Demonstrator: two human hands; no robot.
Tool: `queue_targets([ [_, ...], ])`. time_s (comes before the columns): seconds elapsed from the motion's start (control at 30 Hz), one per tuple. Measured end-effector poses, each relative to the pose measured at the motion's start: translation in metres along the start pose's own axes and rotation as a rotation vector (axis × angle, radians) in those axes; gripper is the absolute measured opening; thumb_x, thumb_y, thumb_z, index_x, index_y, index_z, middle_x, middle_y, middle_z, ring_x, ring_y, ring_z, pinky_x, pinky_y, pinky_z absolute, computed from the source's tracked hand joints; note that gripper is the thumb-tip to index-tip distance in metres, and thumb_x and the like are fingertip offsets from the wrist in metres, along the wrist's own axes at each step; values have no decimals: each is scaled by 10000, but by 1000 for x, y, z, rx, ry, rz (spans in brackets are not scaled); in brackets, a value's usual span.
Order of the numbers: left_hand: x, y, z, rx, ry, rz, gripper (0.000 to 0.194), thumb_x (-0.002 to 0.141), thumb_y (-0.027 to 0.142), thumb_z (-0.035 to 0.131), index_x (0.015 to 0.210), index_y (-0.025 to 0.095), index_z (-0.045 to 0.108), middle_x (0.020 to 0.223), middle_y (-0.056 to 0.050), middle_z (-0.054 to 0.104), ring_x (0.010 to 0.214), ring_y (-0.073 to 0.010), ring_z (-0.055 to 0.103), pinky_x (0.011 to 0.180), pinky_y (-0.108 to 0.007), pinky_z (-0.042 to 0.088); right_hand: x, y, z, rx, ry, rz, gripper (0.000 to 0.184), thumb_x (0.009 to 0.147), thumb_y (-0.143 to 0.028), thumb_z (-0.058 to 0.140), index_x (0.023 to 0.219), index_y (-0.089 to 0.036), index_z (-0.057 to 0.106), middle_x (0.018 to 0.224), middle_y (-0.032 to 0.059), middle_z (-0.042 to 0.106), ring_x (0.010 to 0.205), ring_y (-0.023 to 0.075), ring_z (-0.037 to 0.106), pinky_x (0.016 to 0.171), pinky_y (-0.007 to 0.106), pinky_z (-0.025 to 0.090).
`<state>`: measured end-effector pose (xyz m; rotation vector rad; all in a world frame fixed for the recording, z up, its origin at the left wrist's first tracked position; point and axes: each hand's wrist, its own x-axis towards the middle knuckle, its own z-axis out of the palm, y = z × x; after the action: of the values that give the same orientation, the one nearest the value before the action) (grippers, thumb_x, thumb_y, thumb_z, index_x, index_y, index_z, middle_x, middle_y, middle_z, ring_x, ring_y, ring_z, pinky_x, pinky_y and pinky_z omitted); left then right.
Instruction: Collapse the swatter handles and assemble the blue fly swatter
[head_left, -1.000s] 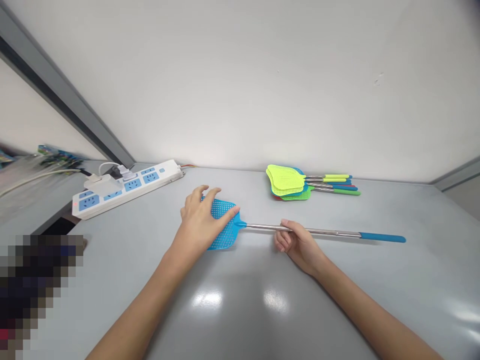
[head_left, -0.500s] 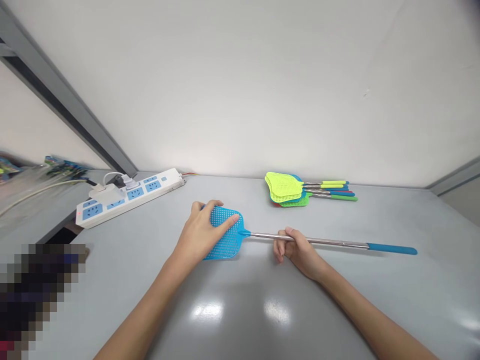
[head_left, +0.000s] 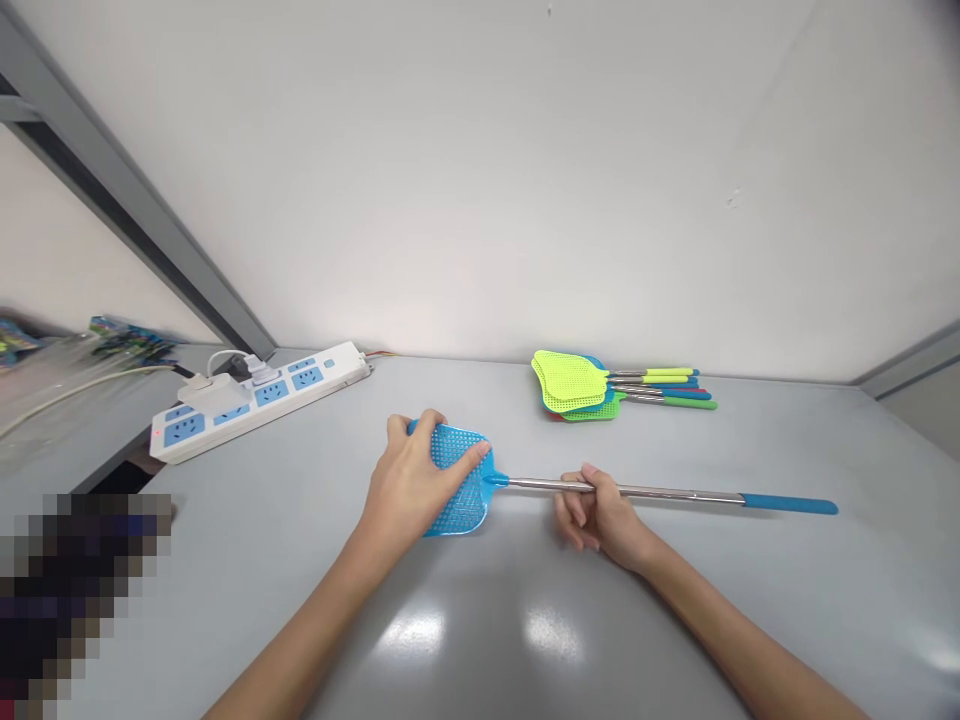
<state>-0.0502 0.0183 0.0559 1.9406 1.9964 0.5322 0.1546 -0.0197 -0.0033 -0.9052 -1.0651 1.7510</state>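
Observation:
A blue fly swatter (head_left: 463, 490) lies crosswise in front of me, its perforated head to the left and its extended metal shaft running right to a blue grip. My left hand (head_left: 416, 475) is closed over the head, with the thumb on top and the fingers round its far edge, hiding the left part. Around the middle of the shaft, my right hand (head_left: 604, 510) holds on with thumb and fingers, palm turned partly up. Farther back lies a pile of fly swatters (head_left: 574, 382) in yellow, blue, green and red, their handles pointing right.
A white power strip (head_left: 262, 400) with plugs in it sits on the grey table (head_left: 300, 520) at the left. Plastic-wrapped packages (head_left: 127, 335) lie beyond the metal frame. A white wall (head_left: 480, 180) rises behind the table. Part of the lower left is pixelated.
The swatter and both hands have shifted slightly right and down in the picture. My right hand's grip has moved a little along the shaft's middle; the pile remains where it was.

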Motion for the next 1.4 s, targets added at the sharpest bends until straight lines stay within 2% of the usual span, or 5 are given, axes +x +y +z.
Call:
queue_targets([
  [0.2,-2,2,2,10,7,4,498,652,650,344,937,255,449,854,-21,346,652,-166,511,591,-321,427,0,4,0,75,6,5,448,804,-347,194,409,-197,345,277,-45,331,264,81,209,388,251,285],
  [0.37,-4,1,5,46,25,2,505,665,642,332,958,248,449,866,-31,341,642,-172,511,584,-330,427,1,5,0,71,36,0,454,798,-359,206,392,-203,336,271,-47,309,264,85,217,383,257,299],
  [0.63,-6,3,10,35,1,6,500,670,643,316,938,242,449,851,-33,346,646,-175,511,593,-331,428,2,3,3,71,16,-20,455,795,-348,194,388,-206,339,266,-45,306,257,86,207,364,255,295],
  [1.0,-11,11,14,35,-10,-25,493,669,637,327,932,240,456,826,-24,328,590,-159,497,579,-336,430,3,7,3,25,14,-17,455,789,-351,200,387,-198,348,272,-34,332,266,91,277,368,247,286],
  [1.4,-20,17,13,19,37,16,465,688,610,335,942,237,447,856,-36,339,647,-176,509,567,-322,425,-1,9,13,132,-32,-1,479,801,-348,179,390,-188,366,271,-24,357,242,80,261,339,237,283],
])
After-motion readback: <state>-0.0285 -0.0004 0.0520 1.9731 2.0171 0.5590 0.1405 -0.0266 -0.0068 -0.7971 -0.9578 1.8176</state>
